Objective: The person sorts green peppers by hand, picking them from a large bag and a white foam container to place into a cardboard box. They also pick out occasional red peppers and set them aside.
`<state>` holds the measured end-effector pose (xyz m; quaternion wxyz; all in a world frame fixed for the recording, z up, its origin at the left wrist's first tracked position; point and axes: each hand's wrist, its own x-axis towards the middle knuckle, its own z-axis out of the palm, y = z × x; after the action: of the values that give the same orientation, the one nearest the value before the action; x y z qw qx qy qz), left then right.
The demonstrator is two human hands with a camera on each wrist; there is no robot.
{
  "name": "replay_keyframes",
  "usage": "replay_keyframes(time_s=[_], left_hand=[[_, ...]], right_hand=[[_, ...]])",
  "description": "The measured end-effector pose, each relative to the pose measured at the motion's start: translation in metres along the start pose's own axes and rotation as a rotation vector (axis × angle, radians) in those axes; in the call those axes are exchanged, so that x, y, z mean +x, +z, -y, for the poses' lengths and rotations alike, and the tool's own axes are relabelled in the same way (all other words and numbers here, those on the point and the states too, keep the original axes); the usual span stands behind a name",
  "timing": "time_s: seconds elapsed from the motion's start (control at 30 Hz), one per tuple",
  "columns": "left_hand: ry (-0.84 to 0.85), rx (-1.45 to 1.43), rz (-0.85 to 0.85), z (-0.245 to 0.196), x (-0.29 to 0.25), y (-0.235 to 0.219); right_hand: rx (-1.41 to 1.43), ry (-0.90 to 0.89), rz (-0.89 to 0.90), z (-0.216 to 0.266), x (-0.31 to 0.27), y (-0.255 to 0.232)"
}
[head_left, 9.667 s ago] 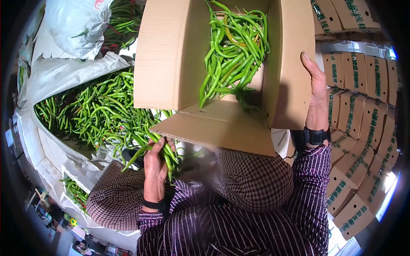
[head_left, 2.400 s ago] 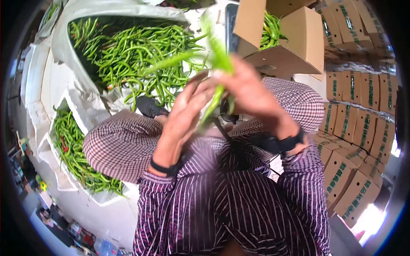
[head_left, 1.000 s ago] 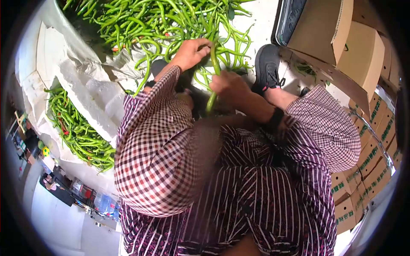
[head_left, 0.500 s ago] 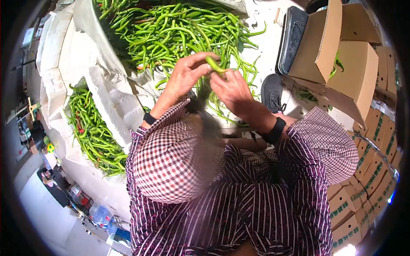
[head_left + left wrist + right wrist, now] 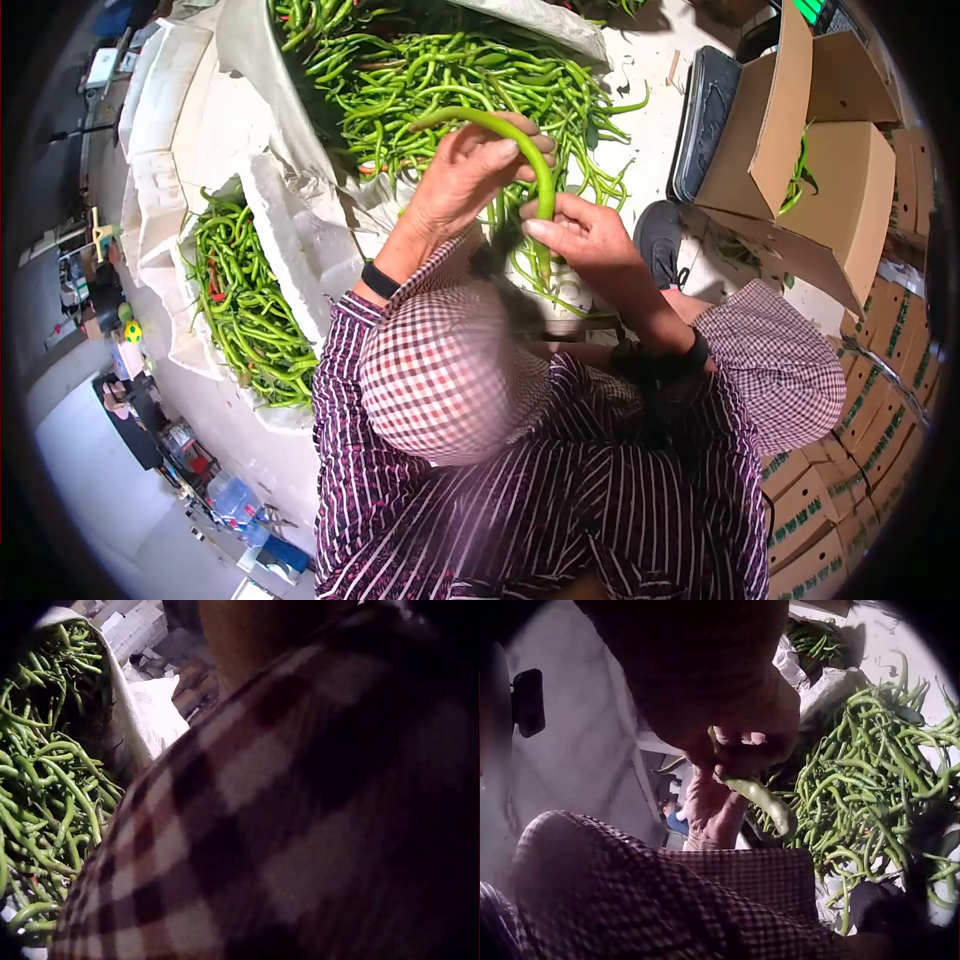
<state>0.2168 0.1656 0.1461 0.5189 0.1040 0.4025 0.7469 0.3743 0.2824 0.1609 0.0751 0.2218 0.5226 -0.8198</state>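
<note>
A: Head view?
B: Both hands hold one long green pepper (image 5: 535,175) above the pepper pile (image 5: 450,80): left hand (image 5: 470,175) curled round it, right hand (image 5: 580,228) pinching lower. Probably checking it; next it likely goes to the open carton (image 5: 845,190). Green carton print is unreadable.

A: Wrist views?
B: Left: only a checked sleeve (image 5: 300,817) and peppers. Right: fingers (image 5: 739,746) gripping the pepper.

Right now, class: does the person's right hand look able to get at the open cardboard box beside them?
Probably yes: the right hand has open floor between it and the cardboard box, but it grips a green pepper.
</note>
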Motion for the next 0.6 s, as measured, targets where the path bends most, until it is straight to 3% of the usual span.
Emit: replay_keyframes(time_s=[0.07, 0.17, 0.3, 0.47, 0.53, 0.6], left_hand=[[0.026, -0.014, 0.01, 0.0, -0.001, 0.004], [-0.006, 0.011, 0.027, -0.001, -0.002, 0.003], [0.024, 0.061, -0.008, -0.004, 0.004, 0.0], [0.039, 0.252, -0.098, -0.003, 0.011, -0.015], [-0.045, 0.408, -0.179, 0.005, 0.012, -0.018], [-0.07, 0.574, -0.162, 0.019, 0.015, -0.026]], right_hand=[[0.029, -0.034, -0.005, 0.009, -0.006, 0.003], [-0.175, 0.027, -0.043, 0.016, -0.017, -0.003], [-0.069, 0.086, -0.06, 0.032, -0.031, -0.008], [0.126, -0.065, -0.198, 0.059, -0.056, -0.041], [0.023, -0.125, -0.365, 0.081, -0.073, -0.056], [0.166, -0.253, -0.307, 0.106, -0.097, -0.093]])
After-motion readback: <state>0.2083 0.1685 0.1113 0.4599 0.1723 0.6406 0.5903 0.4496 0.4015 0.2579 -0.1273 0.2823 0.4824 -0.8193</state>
